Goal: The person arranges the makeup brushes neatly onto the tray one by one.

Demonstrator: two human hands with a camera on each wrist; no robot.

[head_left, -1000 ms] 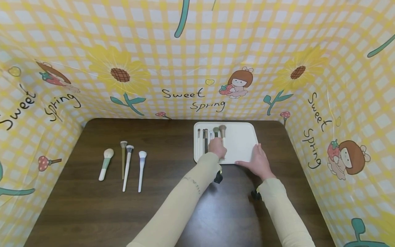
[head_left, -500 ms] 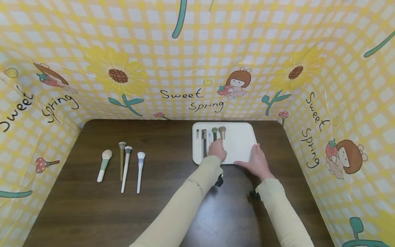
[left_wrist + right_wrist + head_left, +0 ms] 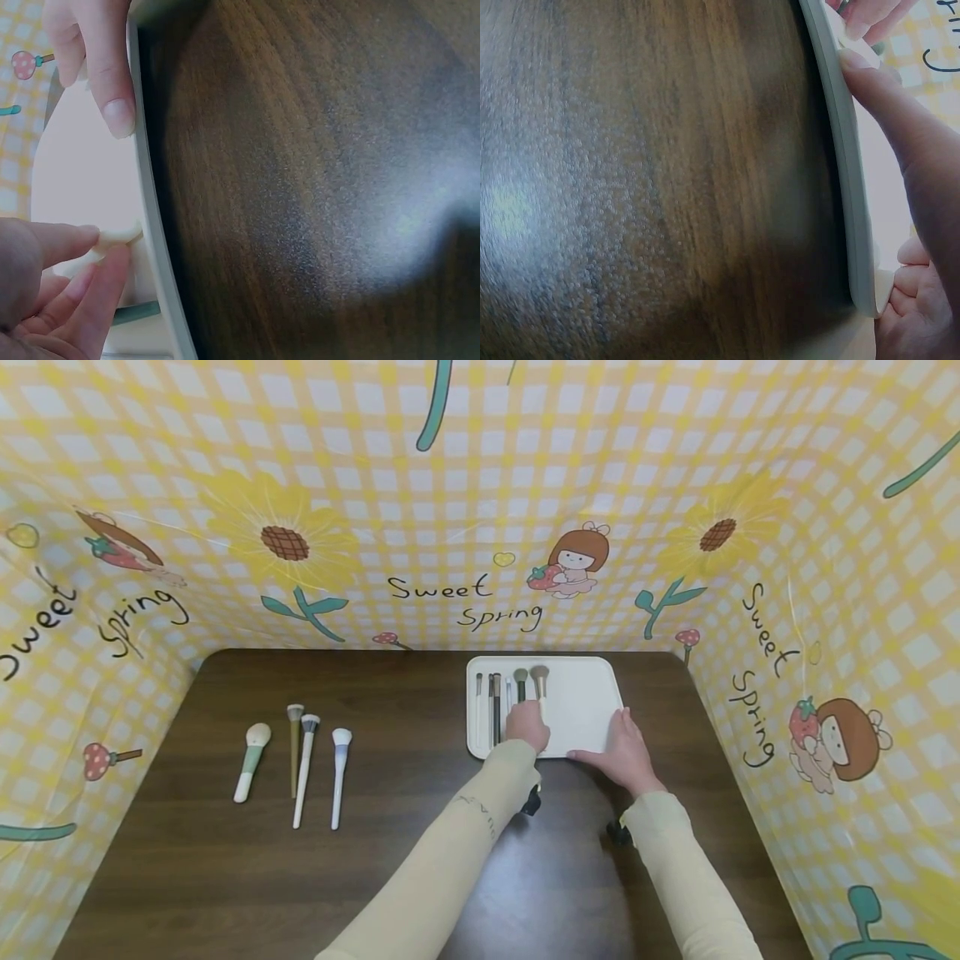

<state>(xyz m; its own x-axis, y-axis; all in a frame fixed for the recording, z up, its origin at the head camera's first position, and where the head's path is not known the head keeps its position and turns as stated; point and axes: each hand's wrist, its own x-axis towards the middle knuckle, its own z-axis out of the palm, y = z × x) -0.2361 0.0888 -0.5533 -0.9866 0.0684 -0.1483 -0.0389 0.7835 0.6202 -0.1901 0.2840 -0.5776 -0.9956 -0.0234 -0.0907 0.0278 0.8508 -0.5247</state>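
Note:
A white tray (image 3: 585, 693) lies near the back of the table with several makeup brushes side by side in its left part. My left hand (image 3: 527, 725) is over it, its thumb and finger pinching the pale handle end (image 3: 116, 238) of a makeup brush with a fluffy brown head (image 3: 540, 673). A green-headed brush (image 3: 521, 676) lies just left of that one, its handle partly hidden by the hand. My right hand (image 3: 626, 756) grips the tray's near right corner, thumb (image 3: 889, 97) on the near rim and fingers along the right side.
On the table's left lie a brush with a green and white handle (image 3: 252, 764), a brush with a gold-brown handle (image 3: 295, 752), and two white-handled brushes (image 3: 303, 777) (image 3: 341, 781). Patterned yellow check cloth (image 3: 420, 527) walls in the back and sides.
Both hands keep their places at the tray, the left one shifting slightly on the brush. The head view has moved a little; the brushes on the left lie as before.

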